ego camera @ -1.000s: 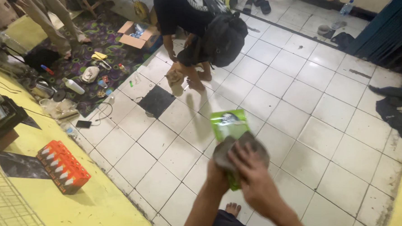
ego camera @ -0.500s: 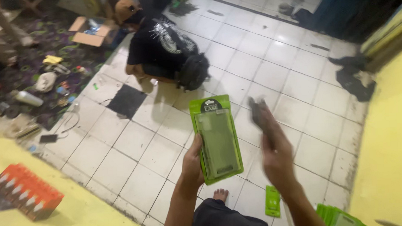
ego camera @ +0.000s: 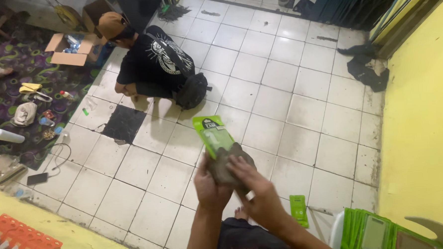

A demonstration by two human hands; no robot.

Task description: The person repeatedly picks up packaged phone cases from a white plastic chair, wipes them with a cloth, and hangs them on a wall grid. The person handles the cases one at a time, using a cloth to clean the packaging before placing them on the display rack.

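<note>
My left hand [ego camera: 210,185] holds a flat green phone-case package [ego camera: 212,134] upright in front of me, gripping its lower end. My right hand [ego camera: 256,190] presses a grey-brown cloth [ego camera: 229,164] against the lower half of that package. The package's top half with its lighter window stays uncovered. My dark-clad lap [ego camera: 246,238] and a bare toe show below my hands.
A person in a black printed shirt and tan cap [ego camera: 151,60] crouches on the white tiled floor [ego camera: 290,111] beside a dark mat [ego camera: 124,123]. Another green package [ego camera: 299,209] lies on the floor. A stack of green packages [ego camera: 373,232] stands at the lower right. Orange boxes [ego camera: 20,243] at lower left.
The camera swung right and the view shifted. My right hand, open beside the package half a second ago, now presses the cloth onto it. The package has tilted and sunk lower in my grip.
</note>
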